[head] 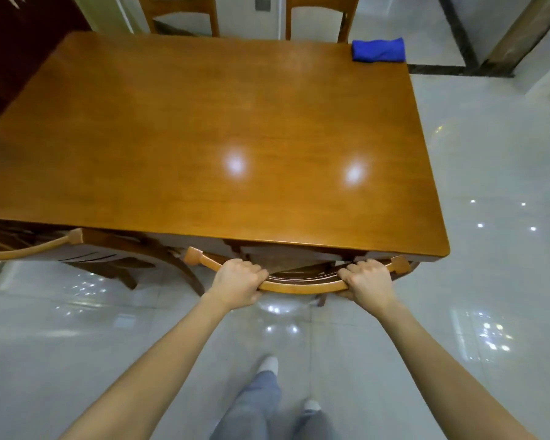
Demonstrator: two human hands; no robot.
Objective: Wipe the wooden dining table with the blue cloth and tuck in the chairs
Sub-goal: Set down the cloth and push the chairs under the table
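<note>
Gripping the near chair [193, 256] by its curved top rail [302, 286], my left hand [238, 282] and right hand [367, 281] curl over it, 1 each side of centre. It runs crosswise, just short of the table [204, 122] edge ahead. The blue cloth [378, 49] sits on the far right corner.

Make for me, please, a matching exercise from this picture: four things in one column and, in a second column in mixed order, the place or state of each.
Things:
1. blue cloth
2. left hand
3. right hand
4. other near chair

Places or states:
a. grips the right part of the curved chair back
b. lies on the far right corner of the table
c. grips the left part of the curved chair back
d. stands to the left of the held chair, with no hand on it

Pairs: 1-b, 2-c, 3-a, 4-d
</note>
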